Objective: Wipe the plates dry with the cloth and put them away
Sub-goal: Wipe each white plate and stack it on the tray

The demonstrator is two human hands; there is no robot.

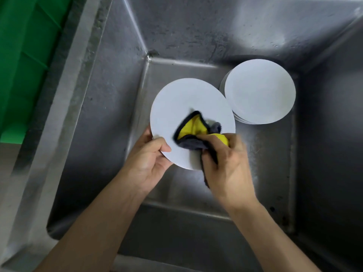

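Note:
A round white plate (182,107) is held over the steel sink. My left hand (149,161) grips its lower left rim, thumb on top. My right hand (225,165) holds a bunched yellow and grey cloth (193,132) and presses it onto the plate's lower right part. The right hand and cloth look motion-blurred. A stack of several white plates (259,91) rests on the sink floor at the back right corner, just right of the held plate.
The deep stainless steel sink (110,118) surrounds everything, its walls stained and wet. Its wide left rim (64,99) slopes past a green plastic crate (25,55) at the far left. Bare sink floor lies below my hands.

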